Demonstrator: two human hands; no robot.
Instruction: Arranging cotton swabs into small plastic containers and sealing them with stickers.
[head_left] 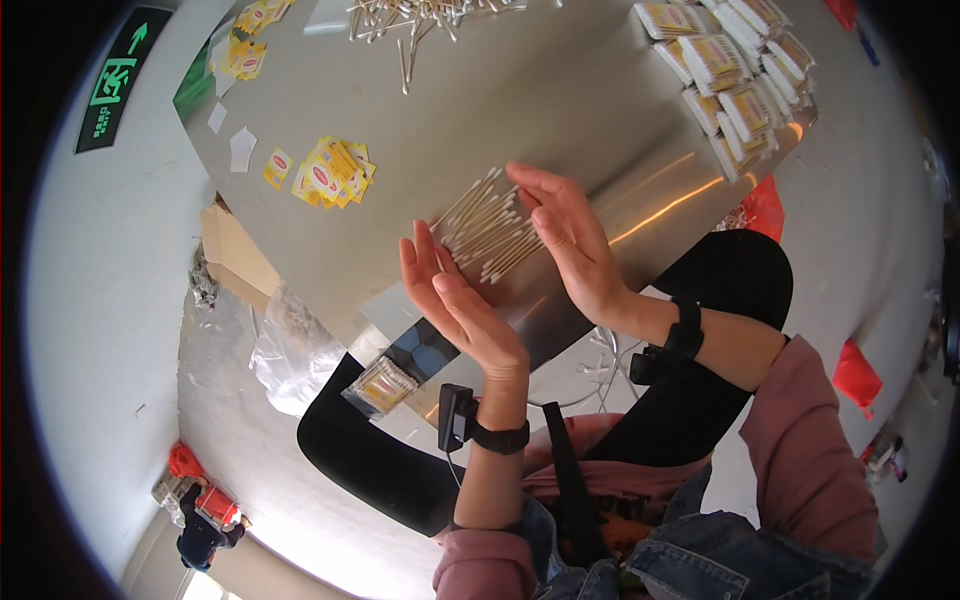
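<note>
A loose bundle of cotton swabs (490, 230) with thin sticks and white tips lies on the shiny metal table (440, 130), slanting between my hands. My left hand (465, 310) is at the bundle's left side, fingers stretched out and the fingertips close to the sticks. On the other side, my right hand (575, 240) is open too, its palm turned toward the swabs and its thumb near their tips. Neither hand is closed around the sticks; whether the palms touch them I cannot tell. A dark strap with a small device sits on each wrist.
Yellow printed cards (335, 172) lie in a pile at the left. Stacked packs of swabs (725, 70) stand at the far right; more loose swabs (405, 15) lie at the far edge. A filled pack (380, 387) rests at the near left corner. Another person (200, 535) is in the background.
</note>
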